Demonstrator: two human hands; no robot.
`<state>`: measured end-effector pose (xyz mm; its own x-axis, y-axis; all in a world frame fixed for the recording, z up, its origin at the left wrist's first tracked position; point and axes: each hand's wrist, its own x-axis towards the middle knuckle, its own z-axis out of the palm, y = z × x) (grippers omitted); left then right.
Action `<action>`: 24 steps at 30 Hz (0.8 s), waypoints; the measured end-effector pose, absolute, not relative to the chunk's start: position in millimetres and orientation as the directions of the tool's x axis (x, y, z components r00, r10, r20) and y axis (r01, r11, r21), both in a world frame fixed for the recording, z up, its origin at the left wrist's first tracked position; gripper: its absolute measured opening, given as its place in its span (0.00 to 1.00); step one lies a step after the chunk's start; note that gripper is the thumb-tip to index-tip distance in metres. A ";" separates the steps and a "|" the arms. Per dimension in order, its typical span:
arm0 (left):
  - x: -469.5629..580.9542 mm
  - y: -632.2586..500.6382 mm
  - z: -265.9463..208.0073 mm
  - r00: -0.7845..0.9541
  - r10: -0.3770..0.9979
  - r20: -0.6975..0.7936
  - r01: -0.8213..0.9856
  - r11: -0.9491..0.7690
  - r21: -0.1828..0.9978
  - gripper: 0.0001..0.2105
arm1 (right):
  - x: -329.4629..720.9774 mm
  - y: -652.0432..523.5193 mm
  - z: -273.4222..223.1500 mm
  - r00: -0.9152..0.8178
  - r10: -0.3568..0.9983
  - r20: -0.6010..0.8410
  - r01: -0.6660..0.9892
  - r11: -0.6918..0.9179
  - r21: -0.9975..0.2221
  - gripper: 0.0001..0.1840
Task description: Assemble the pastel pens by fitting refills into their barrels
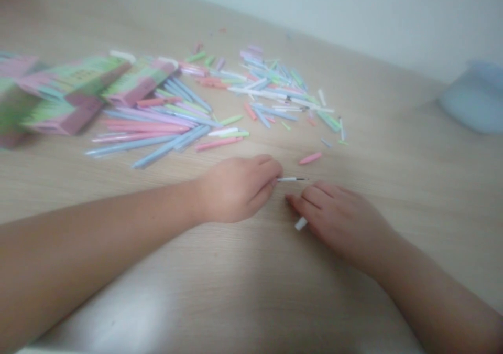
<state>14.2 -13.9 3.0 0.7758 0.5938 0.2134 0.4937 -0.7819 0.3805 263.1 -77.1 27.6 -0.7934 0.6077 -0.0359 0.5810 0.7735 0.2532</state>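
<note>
My left hand [245, 189] is closed in a pinch on a thin white pen refill [290, 179]. The refill's dark, fine tip points right, toward my other hand. My right hand [334, 212] lies low over the table with its fingers curled. A short white plastic piece [301, 223] sticks out from under those fingers; the rest of it is hidden by the hand. Just beyond the refill tip lies a pink pen part [310, 158], touched by neither hand.
Blue, pink and purple pen barrels [157, 126] lie heaped at the left, beside several green-and-pink boxes [74, 89]. Farther back is a scatter of small pen parts and refills [271, 84]. A pale blue object [473, 99], blurred, stands at the right by the white wall.
</note>
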 end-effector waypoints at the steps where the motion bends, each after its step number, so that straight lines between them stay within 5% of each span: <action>1: 14.3 -14.1 2.9 0.776 0.593 0.213 0.495 -0.783 0.377 0.12 | 262.4 -77.5 27.1 -0.795 0.606 -0.031 0.581 0.776 0.246 0.11; 24: 16.5 -13.7 3.8 0.770 0.605 0.204 0.511 -0.776 0.369 0.11 | 265.2 -82.9 40.1 -0.713 0.694 -0.100 0.657 0.711 0.252 0.08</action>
<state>16.5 -13.7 3.8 0.7698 0.6046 0.2045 0.5115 -0.7760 0.3690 265.2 -82.9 40.1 -0.7131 0.6939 -0.0996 0.6566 0.7109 0.2520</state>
